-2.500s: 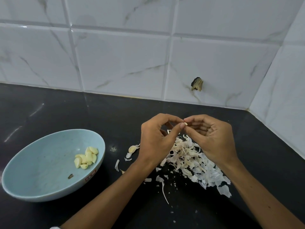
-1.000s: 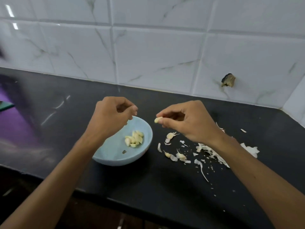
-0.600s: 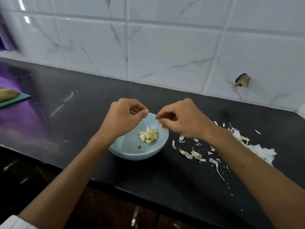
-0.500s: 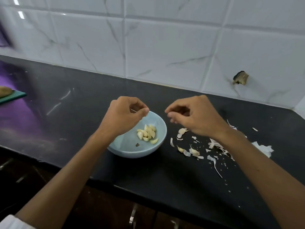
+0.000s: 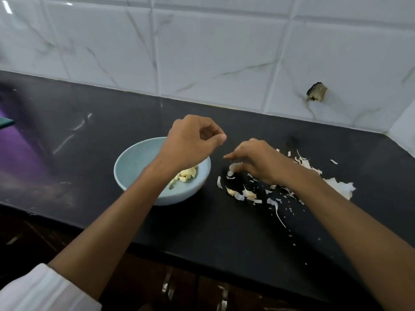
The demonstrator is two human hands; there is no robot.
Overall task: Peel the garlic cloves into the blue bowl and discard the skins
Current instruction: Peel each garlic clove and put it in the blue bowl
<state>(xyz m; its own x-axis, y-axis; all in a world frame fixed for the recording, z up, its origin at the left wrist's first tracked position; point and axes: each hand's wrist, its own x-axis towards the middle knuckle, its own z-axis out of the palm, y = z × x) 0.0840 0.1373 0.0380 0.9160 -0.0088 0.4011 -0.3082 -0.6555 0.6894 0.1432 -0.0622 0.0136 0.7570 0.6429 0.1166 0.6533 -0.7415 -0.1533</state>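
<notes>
The left hand [image 5: 190, 142] hangs over the far right rim of the blue bowl [image 5: 128, 162]. Its wrist is bent and its fingers are curled in, with the thumb tip pressed to the forefinger. It is clenched, and nothing shows between the tips. Its forearm crosses the bowl's near right side, and a white sleeve [image 5: 45, 290] shows at the lower left corner. The right hand [image 5: 258, 160] reaches low to the counter just right of the bowl, palm down, forefinger stretched toward the bowl. Its other fingers [image 5: 243, 170] bend down onto an unpeeled garlic clove [image 5: 233, 166] lying there. I cannot tell whether they pinch the clove or only touch it. The peeled garlic cloves [image 5: 188, 173] lie heaped inside the bowl against its right wall, partly behind the left forearm, with a small dark speck [image 5: 171, 187] just in front of them. Two more unpeeled cloves [image 5: 231, 191] lie on the counter right of the bowl and nearer the viewer than the right hand, among loose flakes. The garlic skins [image 5: 336, 187] spread further right of the bowl, mostly behind and beyond the right forearm, with fine scraps trailing toward the counter's front edge. The bowl stands on a black countertop [image 5: 224, 232] with pale streaks, and a purple sheen [image 5: 15, 144] lies on the countertop far left of the bowl. A green board's corner [image 5: 5, 123] pokes in at the left edge. Behind the bowl rises a wall of white marbled tiles [image 5: 202, 52], and one tile far to the right has a broken hole [image 5: 316, 92]. Below the counter's front edge are dark cabinet doors with metal handles [image 5: 167, 288].
</notes>
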